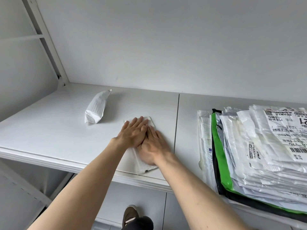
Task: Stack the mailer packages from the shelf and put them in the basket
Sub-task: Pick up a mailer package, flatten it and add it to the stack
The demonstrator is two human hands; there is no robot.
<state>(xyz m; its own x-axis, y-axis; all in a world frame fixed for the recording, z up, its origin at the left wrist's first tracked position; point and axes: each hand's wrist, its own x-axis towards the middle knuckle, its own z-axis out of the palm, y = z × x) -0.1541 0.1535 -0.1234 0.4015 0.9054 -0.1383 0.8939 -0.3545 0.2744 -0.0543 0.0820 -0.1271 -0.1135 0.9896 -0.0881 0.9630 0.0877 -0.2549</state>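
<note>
While both hands press flat on a white mailer [144, 165] near the front edge of a white shelf [49, 135], the head camera looks down over two bare forearms that reach in from the bottom of the frame. The left hand [132, 132] lies with straight fingers held close together, partly overlapping the right hand [152, 146], whose fingers are likewise straight and flat on the package; neither hand curls round anything.

At about ten o'clock from the hands, well apart from them, one crumpled bubble mailer [96, 107] lies on its side, showing a honeycomb pattern but no legible writing.

At three o'clock, a stack of mailers [252, 156] sits on the right part of the shelf, overhanging its front edge. The layers are too many and too jumbled to count; one bright green mailer [221, 163] and one black mailer [216, 173] show among the white and grey ones. The top shipping label [285, 125] lies upside down to the camera: a large "21" reads clearly, along with barcodes and small characters too fine to read.

At six o'clock, below the shelf, one brown shoe [130, 214] shows on the floor.
</note>
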